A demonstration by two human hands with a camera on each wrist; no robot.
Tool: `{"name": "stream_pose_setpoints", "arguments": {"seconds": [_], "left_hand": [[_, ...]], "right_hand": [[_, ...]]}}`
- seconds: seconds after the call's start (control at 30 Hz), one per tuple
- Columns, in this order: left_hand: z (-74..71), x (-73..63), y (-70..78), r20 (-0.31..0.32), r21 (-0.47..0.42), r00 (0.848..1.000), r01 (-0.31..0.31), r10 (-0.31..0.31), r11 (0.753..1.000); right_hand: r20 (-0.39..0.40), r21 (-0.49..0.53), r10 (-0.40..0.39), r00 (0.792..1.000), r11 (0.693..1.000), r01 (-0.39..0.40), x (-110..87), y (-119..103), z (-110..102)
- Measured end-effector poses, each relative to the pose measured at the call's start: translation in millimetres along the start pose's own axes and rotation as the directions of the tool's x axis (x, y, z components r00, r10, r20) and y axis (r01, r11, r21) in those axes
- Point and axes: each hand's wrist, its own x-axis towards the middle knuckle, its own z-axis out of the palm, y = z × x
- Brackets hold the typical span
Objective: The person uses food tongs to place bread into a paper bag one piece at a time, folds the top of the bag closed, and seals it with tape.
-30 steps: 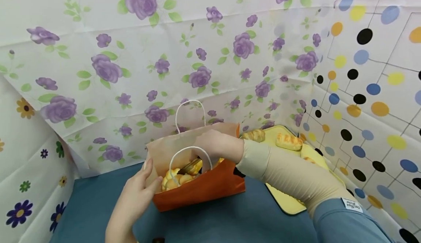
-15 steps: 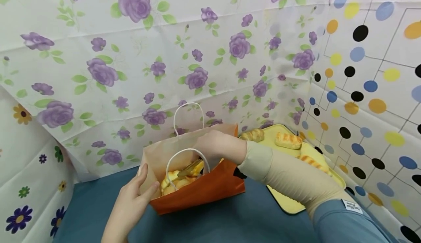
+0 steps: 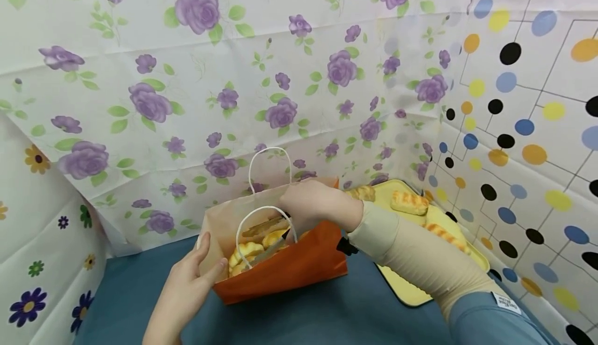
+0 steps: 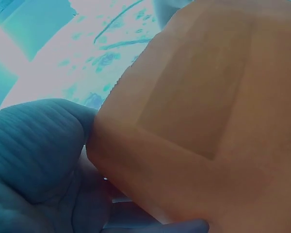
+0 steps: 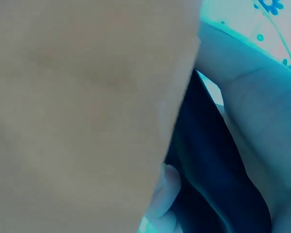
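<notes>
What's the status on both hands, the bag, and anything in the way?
Left hand holding orange paper bag at its edge. Right hand in its mouth, gripping tongs. Bread rolls inside. Near white handle arcs across opening.

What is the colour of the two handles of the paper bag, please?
White. Both handles of the paper bag show best in the head view.

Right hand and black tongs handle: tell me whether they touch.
Touching. The right wrist view shows it: the black tongs handle runs through the right hand, a fingertip curled against the handle's edge.
</notes>
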Motion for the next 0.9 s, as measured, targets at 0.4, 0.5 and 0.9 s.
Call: {"name": "stream_pose_setpoints", "arguments": {"seconds": [0.4, 0.5, 0.9], "left_hand": [[-1.1, -2.6, 0.2, -0.015, -0.012, 1.000, -0.007, 0.007, 1.000], [-0.6, -1.9, 0.2, -0.009, -0.019, 1.000, -0.002, 0.002, 1.000], [1.1, -1.0, -0.3, -0.009, -0.018, 1.000, -0.003, 0.003, 1.000]], "right_hand": [[-0.127, 0.200, -0.035, 0.991, 0.978, 0.061, -29.7, 28.7, -1.6], [-0.152, 0.232, -0.037, 0.988, 0.970, 0.073, -37.1, 37.0, -0.3], [-0.269, 0.321, 0.005, 0.963, 0.943, 0.085, -69.9, 63.4, 2.3]]}}
